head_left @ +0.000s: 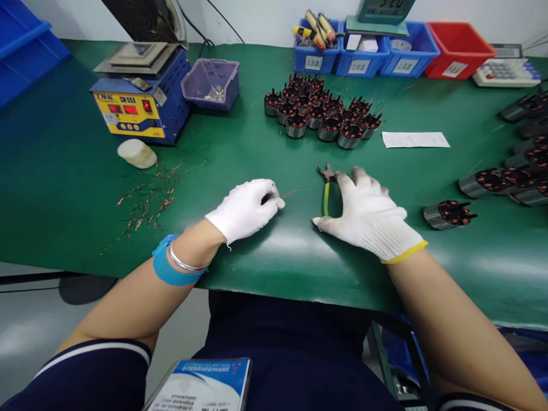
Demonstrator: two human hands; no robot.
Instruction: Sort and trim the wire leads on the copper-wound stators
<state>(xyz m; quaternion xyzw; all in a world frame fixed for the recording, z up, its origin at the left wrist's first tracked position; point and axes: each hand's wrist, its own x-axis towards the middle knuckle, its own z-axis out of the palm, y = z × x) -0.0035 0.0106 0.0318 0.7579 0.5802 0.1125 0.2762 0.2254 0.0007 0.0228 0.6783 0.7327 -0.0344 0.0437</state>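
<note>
My left hand [246, 210], in a white glove, has thumb and fingers pinched together, and a thin copper wire [293, 192] sticks out of them to the right. Green-handled side cutters [326, 197] lie on the table, jaws pointing away from me. Over their right side spreads my right hand [368, 214], gloved too, with thumb and fingers apart; part of one handle is hidden by it. Left of my left hand are scattered copper wire scraps [156, 200]. A single wound motor stator [448, 214] lies tipped on its side, right of my right hand.
Several wound stators [329, 127] stand grouped at the back, more [492, 181] at the right. A blue-yellow soldering station [132, 111], purple bin [229, 85], white round container [137, 153], paper strip [415, 140], blue bins [358, 64] and a red bin [458, 48] surround the green table [274, 265].
</note>
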